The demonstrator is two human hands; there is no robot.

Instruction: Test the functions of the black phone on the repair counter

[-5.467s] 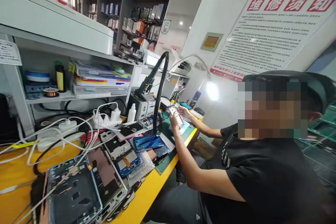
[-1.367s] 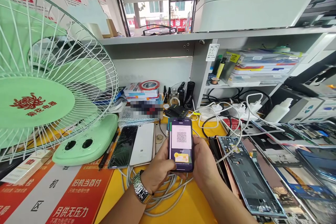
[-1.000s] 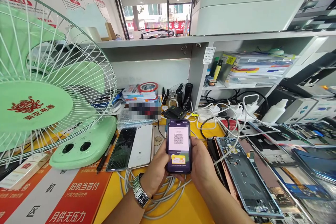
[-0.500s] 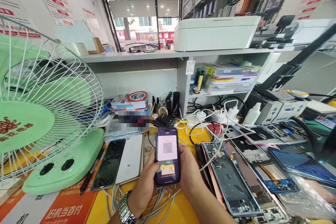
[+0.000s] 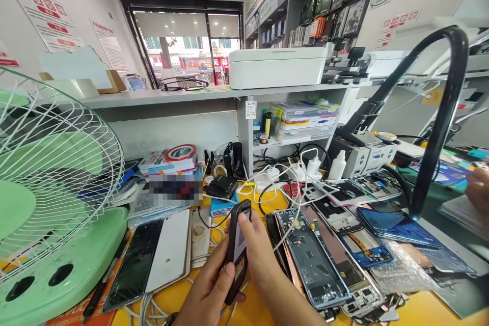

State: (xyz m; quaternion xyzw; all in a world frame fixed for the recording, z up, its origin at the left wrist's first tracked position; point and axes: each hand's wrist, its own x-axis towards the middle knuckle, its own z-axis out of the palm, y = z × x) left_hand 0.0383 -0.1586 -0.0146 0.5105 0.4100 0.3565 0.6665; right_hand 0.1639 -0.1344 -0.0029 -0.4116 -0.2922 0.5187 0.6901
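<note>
Between my two hands is a dark-cased smartphone (image 5: pixel 237 250), turned nearly edge-on, so only a sliver of its screen shows. My left hand (image 5: pixel 212 280) wraps round its lower left side, thumb across the lower front. My right hand (image 5: pixel 256 247) grips the upper right side with its thumb pressed near the top edge. Left of my hands lie a white phone (image 5: pixel 170 252) and a phone with a cracked black surface (image 5: pixel 133 257). Close on the right, a dismantled phone frame (image 5: pixel 311 260) lies on other phone parts. Grey cables (image 5: pixel 151 310) run beneath my wrists.
A green fan (image 5: pixel 57 198) stands at the left. White chargers and cables (image 5: pixel 294 173) crowd the back, below a shelf with a white box (image 5: pixel 277 69). A black gooseneck arm (image 5: pixel 439 112) arches at the right, where another person's hand (image 5: pixel 477 188) shows.
The phone has turned from facing me to nearly edge-on, and my right thumb has come onto its upper front. My view has swung right and up, bringing another person's hand into sight.
</note>
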